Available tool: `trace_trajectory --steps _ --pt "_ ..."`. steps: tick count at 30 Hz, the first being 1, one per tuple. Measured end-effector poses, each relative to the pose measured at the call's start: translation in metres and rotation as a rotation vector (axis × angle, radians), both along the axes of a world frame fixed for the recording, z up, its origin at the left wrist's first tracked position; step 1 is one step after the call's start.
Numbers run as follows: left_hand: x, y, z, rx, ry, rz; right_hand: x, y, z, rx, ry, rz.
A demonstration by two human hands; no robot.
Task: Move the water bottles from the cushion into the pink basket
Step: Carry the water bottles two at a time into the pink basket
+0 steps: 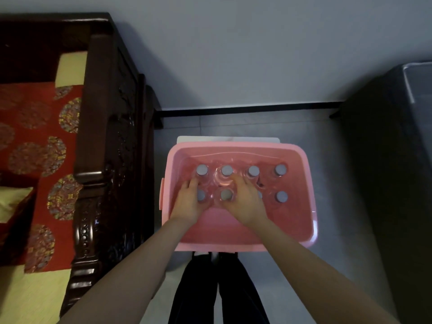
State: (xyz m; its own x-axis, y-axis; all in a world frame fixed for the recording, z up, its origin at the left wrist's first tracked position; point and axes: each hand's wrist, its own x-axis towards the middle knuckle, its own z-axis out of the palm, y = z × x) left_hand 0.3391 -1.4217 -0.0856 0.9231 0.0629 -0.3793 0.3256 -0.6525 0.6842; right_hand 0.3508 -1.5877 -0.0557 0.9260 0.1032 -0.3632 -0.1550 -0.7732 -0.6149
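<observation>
The pink basket (306,183) stands on the floor in front of my feet. Several clear water bottles with grey caps stand upright inside it in two rows, such as the far-right one (280,170). My left hand (188,204) is down in the basket, its fingers wrapped around the near-left bottle (201,195). My right hand (244,203) grips a near-row bottle (226,194) beside it and partly hides the cap to its right. The red patterned cushion (35,136) lies on the wooden seat at left, with no bottle in sight on it.
A dark carved wooden armrest (98,136) separates the cushion from the basket. A white board (187,139) shows under the basket's far edge. A dark cabinet (385,160) stands at right. Grey wall and black skirting lie behind.
</observation>
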Motion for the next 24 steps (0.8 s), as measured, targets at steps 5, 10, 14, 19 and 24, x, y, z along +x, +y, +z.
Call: trace_trajectory --steps 5,10,14,19,24 --pt "0.023 0.004 0.068 -0.002 -0.184 0.007 0.029 -0.007 0.071 -0.004 -0.287 -0.027" --pt "0.036 0.015 0.171 -0.064 -0.453 0.136 0.057 0.013 0.161 -0.044 -0.517 0.104" --pt "0.014 0.045 0.245 -0.149 -0.588 0.326 0.052 0.041 0.223 0.014 -0.629 0.225" --pt "-0.057 0.123 0.313 -0.209 -0.768 0.616 0.036 0.097 0.287 0.188 -0.651 0.383" --pt "-0.168 0.211 0.352 -0.17 -0.849 0.901 -0.007 0.187 0.336 0.466 -0.579 0.544"
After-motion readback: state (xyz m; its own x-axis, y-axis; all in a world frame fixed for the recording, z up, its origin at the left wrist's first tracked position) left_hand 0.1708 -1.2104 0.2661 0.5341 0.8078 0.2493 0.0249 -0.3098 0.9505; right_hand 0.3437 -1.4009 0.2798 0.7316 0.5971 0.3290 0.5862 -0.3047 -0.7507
